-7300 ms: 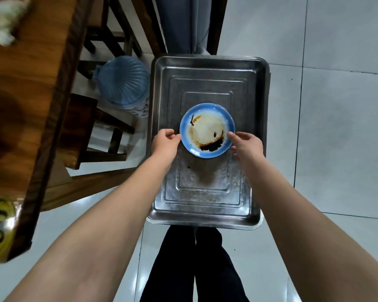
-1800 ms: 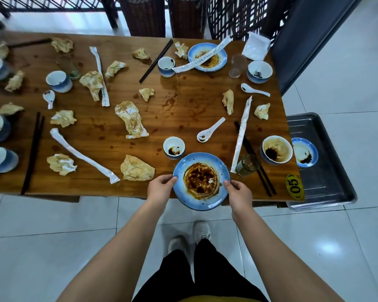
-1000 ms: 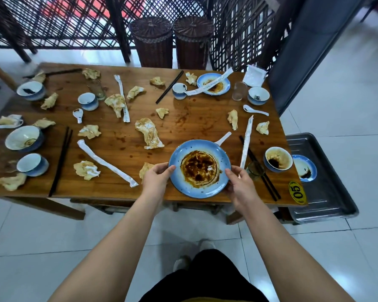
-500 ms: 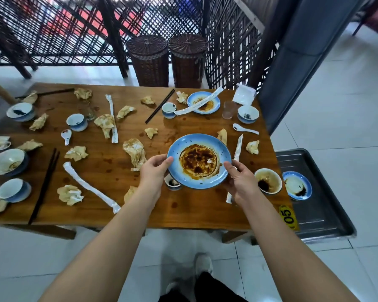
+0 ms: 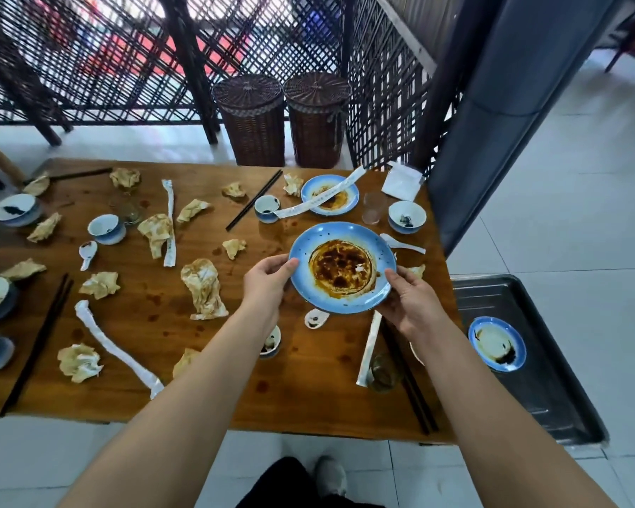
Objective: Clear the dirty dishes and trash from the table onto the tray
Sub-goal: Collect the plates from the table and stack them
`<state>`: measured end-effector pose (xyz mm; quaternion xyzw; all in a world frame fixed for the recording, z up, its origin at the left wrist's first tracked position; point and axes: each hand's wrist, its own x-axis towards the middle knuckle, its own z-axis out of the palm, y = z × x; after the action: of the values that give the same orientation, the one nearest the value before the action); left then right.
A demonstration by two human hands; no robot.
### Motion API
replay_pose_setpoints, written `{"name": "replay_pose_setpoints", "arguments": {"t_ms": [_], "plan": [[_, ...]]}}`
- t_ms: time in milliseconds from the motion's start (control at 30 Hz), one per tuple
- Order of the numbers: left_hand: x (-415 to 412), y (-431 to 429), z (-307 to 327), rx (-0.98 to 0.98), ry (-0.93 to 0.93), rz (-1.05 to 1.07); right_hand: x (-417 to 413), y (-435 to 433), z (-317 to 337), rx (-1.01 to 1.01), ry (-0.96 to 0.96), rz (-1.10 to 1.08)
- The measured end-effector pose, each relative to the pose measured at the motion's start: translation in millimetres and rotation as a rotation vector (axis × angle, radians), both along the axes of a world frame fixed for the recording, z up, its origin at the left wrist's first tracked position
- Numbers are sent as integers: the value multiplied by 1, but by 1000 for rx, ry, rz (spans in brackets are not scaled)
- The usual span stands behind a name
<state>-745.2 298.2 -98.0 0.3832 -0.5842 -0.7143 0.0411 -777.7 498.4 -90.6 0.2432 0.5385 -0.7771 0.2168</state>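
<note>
fingers (image 5: 288, 265) of the left hand (image 5: 266, 284) and those of the right hand (image 5: 411, 302) curl on opposite rims of the big blue plate (image 5: 341, 267), thumbs on top, holding it level above the right half of the table (image 5: 154, 317). the table's right edge runs just beside the metal tray (image 5: 543, 394), which sits lower and holds one small blue plate (image 5: 497, 342); bare floor tile lies beyond it. a dark panel (image 5: 492, 141) stands at the far right corner. by the right forearm lie a paper sleeve (image 5: 369, 346), a glass (image 5: 382, 372) and chopsticks (image 5: 419, 405). counted on the wood: four sleeves, four chopstick pairs, three spoons, three glasses, one more sauce-stained plate (image 5: 329, 195) (crumpled napkins number over a dozen, too scattered for an exact count). two wicker baskets (image 5: 252, 119) stand behind.
</note>
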Motion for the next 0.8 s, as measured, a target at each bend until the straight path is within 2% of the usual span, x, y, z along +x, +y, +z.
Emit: {"name": "replay_pose_setpoints", "arguments": {"t_ms": [367, 800], "plan": [[-63, -14, -12, 27, -71, -24, -51, -14, -10, -3, -59, -70], [-162, -68, -41, 163, -107, -167, -136, -57, -33, 28, -64, -146]]}}
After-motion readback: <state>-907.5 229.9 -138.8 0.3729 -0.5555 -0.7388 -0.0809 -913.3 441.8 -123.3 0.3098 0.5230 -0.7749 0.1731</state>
